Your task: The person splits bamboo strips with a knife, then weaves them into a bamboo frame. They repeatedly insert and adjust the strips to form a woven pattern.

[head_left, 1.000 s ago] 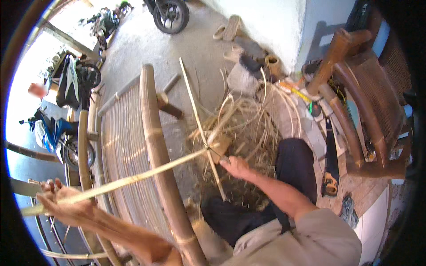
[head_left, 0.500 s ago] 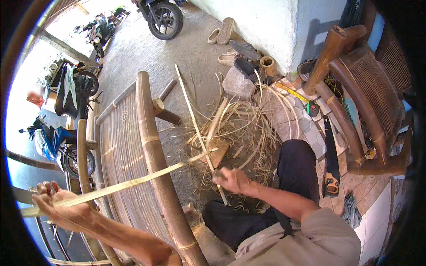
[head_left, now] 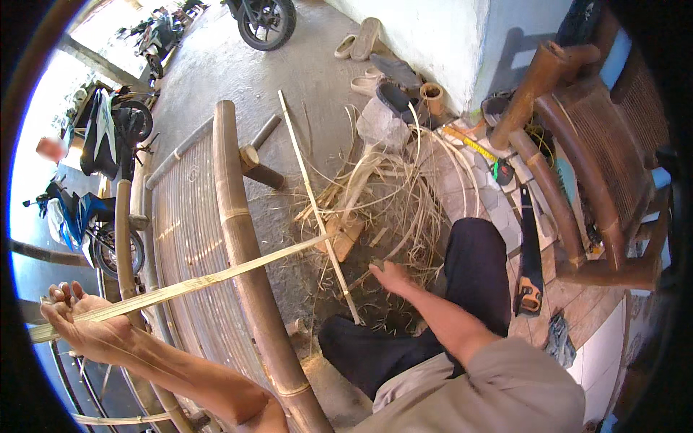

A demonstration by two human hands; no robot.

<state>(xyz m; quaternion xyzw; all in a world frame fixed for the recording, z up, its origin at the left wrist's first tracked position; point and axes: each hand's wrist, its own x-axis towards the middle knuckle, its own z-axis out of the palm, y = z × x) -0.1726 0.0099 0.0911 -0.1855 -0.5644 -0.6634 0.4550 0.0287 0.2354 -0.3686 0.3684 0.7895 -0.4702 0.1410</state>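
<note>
Crossing bamboo frame (head_left: 238,238), long cane strip (head_left: 216,278)

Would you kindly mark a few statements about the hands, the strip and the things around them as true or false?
1. The left hand grips one end of a long pale strip. True.
2. The strip passes across the thick bamboo pole. True.
3. The right hand holds the hand saw. False: the saw lies on the tiled floor, apart from that hand, beyond the dark trouser leg.
4. The right hand is over the pile of shavings. True.
5. The wooden chair lies tipped over at the left. False: it stands upright at the right.
</note>
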